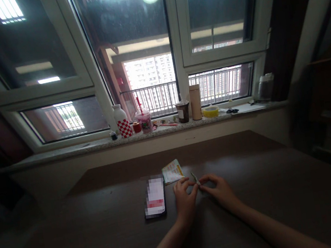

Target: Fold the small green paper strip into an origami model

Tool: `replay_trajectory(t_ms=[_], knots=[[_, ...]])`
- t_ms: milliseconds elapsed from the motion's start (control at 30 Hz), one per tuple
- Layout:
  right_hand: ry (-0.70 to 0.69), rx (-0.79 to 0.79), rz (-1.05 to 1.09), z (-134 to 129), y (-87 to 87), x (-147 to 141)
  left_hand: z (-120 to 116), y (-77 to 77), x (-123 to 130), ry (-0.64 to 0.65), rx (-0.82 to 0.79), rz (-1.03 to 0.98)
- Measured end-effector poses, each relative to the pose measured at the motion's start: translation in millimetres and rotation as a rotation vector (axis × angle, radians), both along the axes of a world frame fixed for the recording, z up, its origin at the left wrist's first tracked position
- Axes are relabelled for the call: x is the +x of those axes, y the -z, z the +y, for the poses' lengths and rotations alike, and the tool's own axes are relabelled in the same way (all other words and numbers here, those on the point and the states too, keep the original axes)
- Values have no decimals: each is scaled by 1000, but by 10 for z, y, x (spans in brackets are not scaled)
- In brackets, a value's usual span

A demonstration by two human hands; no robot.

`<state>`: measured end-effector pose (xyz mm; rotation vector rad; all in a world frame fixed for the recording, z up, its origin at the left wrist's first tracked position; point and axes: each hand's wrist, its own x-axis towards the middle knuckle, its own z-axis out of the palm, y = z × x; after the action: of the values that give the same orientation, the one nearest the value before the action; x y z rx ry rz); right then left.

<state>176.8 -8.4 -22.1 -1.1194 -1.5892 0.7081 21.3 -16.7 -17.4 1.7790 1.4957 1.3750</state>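
Observation:
Over the dark brown table, my left hand (184, 197) and my right hand (219, 190) meet fingertip to fingertip. Both pinch the lower end of a thin grey-green strip (194, 176), which sticks out beyond the fingers, away from me. Its kind is too small to make out, and the fingers cover part of it. Just past my left hand lies a printed paper sheet or packet (172, 171) with green and yellow on it. A phone (155, 197) with its screen lit and blurred out lies left of my left hand.
Behind the table (107, 239) runs a stone windowsill (100, 144). On it stand a red-checked white bottle (122, 122), a pink drink cup (144, 120), a dark cup (183, 111), a tan flask (195, 102), yellow tape (211, 112), scissors (232, 111) and a clear jar (266, 87).

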Motion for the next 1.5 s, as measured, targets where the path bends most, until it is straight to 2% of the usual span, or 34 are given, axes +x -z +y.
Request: replay_trajectory(t_ms=[400,1100,1500], knots=[[-6,6,-12,40,31,-3,30,21,-15,-5,1,-8],[28,-103,32,103,61,29,12,0,13,46,85,47],[15,-67,-4,85,37,30,40,35,8,36,70,32]])
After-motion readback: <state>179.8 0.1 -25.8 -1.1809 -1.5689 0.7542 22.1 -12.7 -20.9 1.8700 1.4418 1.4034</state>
